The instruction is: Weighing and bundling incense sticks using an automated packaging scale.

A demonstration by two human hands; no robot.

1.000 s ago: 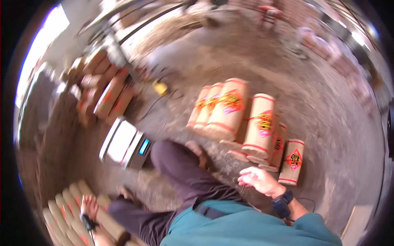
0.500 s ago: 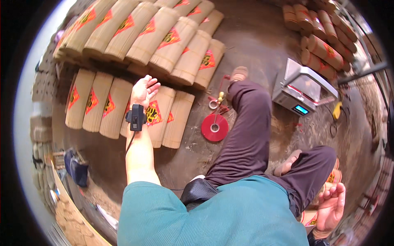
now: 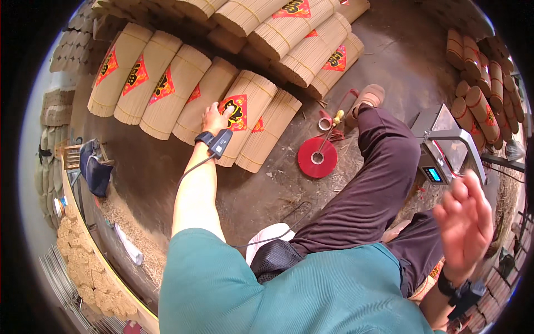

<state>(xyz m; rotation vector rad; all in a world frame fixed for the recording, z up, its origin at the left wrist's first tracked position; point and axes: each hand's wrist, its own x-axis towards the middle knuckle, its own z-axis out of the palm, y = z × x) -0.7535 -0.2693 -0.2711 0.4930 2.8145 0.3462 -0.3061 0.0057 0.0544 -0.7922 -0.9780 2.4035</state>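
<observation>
My left hand (image 3: 216,118) rests on a bundle of thin tan sticks (image 3: 253,92) with a red diamond label, its fingers at the label's edge. It touches the bundle without wrapping round it. The bundle lies in a row of similar banded stick bundles (image 3: 158,92) on the floor. At the right, my right hand (image 3: 466,225) is raised in the air, palm showing and fingers stretched out, with nothing in it. Behind it stands a grey scale (image 3: 445,142) with a lit display. Both wrists wear a dark strapped device.
More labelled bundles (image 3: 297,28) are stacked beyond the row. A roll of red tape (image 3: 317,157) and a yellow-handled tool (image 3: 338,117) lie near my foot. Further stick bundles (image 3: 483,114) are piled at the far right. A dark blue cloth item (image 3: 94,170) sits at left.
My left hand has come down from above the row onto a bundle. My right hand has risen from the lower right. The whole view has shifted, so the bundles sit further right.
</observation>
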